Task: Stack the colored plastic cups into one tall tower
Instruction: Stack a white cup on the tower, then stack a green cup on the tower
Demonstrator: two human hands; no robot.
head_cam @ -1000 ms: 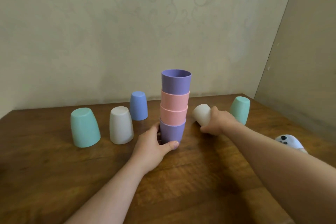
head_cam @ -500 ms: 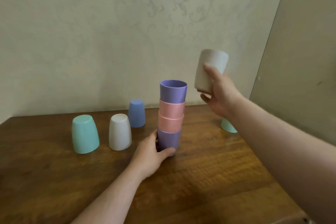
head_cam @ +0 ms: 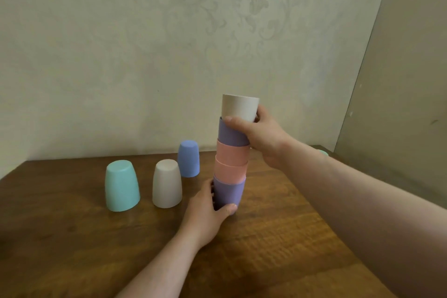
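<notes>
A tower of nested upright cups stands mid-table: a purple cup (head_cam: pixel 228 192) at the bottom, two pink cups (head_cam: pixel 232 163), another purple cup (head_cam: pixel 229 136), and a white cup (head_cam: pixel 239 107) on top. My right hand (head_cam: pixel 261 138) grips the white cup where it sits in the upper purple one. My left hand (head_cam: pixel 205 213) is wrapped around the bottom purple cup. To the left stand three upside-down cups: a teal cup (head_cam: pixel 122 186), a white cup (head_cam: pixel 167 187) and a blue cup (head_cam: pixel 188 158).
The wooden table (head_cam: pixel 72 249) meets a pale patterned wall at the back, and a grey panel closes the right side. A teal cup's edge (head_cam: pixel 323 152) peeks out behind my right forearm at the far right.
My right hand lifted the white cup off the table, turned it upright and brought it left and down into the top purple cup. My left hand stayed on the bottom cup.
</notes>
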